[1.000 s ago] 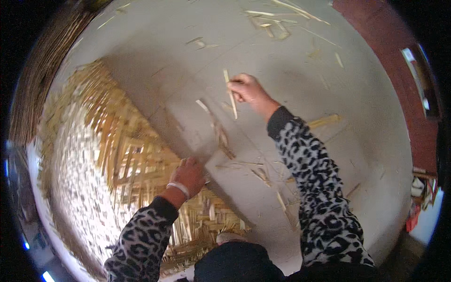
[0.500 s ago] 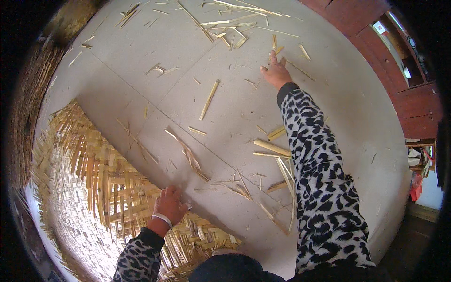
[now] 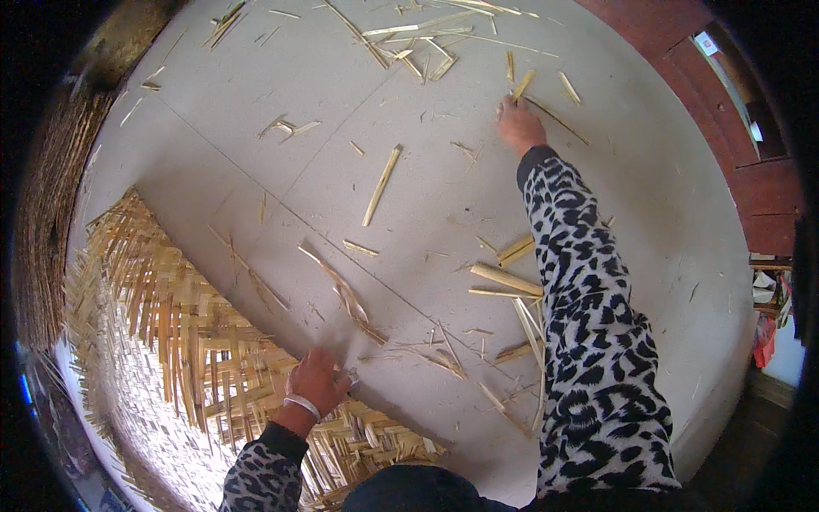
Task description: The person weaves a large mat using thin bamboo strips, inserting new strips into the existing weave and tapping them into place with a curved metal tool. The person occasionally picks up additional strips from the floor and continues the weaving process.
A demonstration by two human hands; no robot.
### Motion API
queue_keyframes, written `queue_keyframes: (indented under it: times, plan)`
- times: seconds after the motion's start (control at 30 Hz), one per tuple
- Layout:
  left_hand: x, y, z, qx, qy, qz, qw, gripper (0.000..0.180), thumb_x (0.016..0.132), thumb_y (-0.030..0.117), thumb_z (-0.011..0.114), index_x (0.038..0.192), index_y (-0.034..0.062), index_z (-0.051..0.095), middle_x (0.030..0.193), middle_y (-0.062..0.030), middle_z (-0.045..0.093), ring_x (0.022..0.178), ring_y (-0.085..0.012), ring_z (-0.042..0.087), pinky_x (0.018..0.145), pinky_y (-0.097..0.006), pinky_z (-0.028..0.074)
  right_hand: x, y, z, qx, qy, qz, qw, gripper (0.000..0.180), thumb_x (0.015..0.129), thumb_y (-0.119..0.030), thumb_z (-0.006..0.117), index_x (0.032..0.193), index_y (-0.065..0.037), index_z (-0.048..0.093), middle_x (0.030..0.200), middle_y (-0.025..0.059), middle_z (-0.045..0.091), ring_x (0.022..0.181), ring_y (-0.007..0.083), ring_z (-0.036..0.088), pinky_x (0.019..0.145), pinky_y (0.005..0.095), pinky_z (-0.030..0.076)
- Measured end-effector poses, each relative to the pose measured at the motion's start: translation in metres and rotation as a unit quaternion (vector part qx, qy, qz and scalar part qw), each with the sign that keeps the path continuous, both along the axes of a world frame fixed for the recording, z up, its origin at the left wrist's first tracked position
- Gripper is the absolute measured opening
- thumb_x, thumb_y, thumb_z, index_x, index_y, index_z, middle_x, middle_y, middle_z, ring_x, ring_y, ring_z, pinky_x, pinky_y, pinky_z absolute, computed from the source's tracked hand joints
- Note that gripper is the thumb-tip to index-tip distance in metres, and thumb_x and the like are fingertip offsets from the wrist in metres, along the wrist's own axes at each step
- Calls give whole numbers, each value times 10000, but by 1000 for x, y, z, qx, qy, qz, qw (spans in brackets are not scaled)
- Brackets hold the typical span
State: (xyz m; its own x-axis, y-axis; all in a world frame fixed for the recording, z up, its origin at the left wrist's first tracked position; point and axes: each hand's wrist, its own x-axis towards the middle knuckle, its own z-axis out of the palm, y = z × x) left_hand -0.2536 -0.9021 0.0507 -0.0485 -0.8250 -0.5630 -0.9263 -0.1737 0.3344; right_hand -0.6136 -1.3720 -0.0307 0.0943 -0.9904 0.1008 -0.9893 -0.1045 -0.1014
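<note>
My right hand (image 3: pixel 522 128) reaches far out over the floor. Its fingers are closed on the near end of a short, pale bamboo strip (image 3: pixel 524 84), which sticks out past the fingertips. My left hand (image 3: pixel 317 381), with a white bracelet on its wrist, rests palm down on the edge of a woven bamboo mat (image 3: pixel 192 341). Its fingers are somewhat bent and apart, and no loose piece shows in them. The mat lies at the lower left, with loose strip ends fraying along its rim.
Loose strips (image 3: pixel 380 186) and splinters are scattered over the grey floor (image 3: pixel 256 77). Thicker pieces (image 3: pixel 505 280) lie beside my right forearm. A twisted strip (image 3: pixel 345 294) is near the mat's edge. Reddish wooden panels (image 3: pixel 759 196) stand at the right, and a rough brown stack (image 3: pixel 55 205) at the left.
My right hand has closed from spread fingers onto the short bamboo strip, whose angle has shifted. My left hand stays at the mat's edge. The whole view has shifted slightly.
</note>
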Motion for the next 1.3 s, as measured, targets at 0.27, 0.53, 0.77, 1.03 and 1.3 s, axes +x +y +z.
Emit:
queue_keyframes:
  times: [0.27,0.53,0.77,1.03,1.3]
  plan:
    - [-6,6,-3,-50,0,26,998,299,851,322,623,1002,67,666,977,-182,649,915,-382,649,825,-500,510,10,113,1,-145,-37,63,987,193,912,-138,571,1062,-52,658,1018,145,670,918,364,664,813,455,546]
    - [-10,16,31,-111,222,207,946,330,878,202,651,1155,22,638,1049,-177,695,967,-282,673,841,-384,534,67,265,77,23,-398,90,913,151,896,-75,646,1035,-16,659,967,119,675,806,240,647,736,320,517]
    - [-18,-2,88,-118,353,345,861,335,931,160,597,1209,-25,623,954,-115,726,794,-148,695,709,-274,550,121,389,154,189,-383,272,863,126,845,-67,681,953,-8,652,904,146,649,761,300,646,677,362,517]
    - [4,63,117,-23,366,373,852,243,912,150,583,1013,-45,687,779,-106,719,664,-138,700,592,-256,547,153,436,170,75,-312,434,842,195,824,-39,676,1009,-36,616,961,132,616,908,332,610,752,413,521]
    - [44,152,130,-13,466,480,743,221,995,243,566,985,30,622,820,-84,692,661,-146,682,576,-259,539,168,432,188,33,-195,444,874,201,858,-74,666,1046,-45,601,950,127,612,881,315,621,763,394,541]
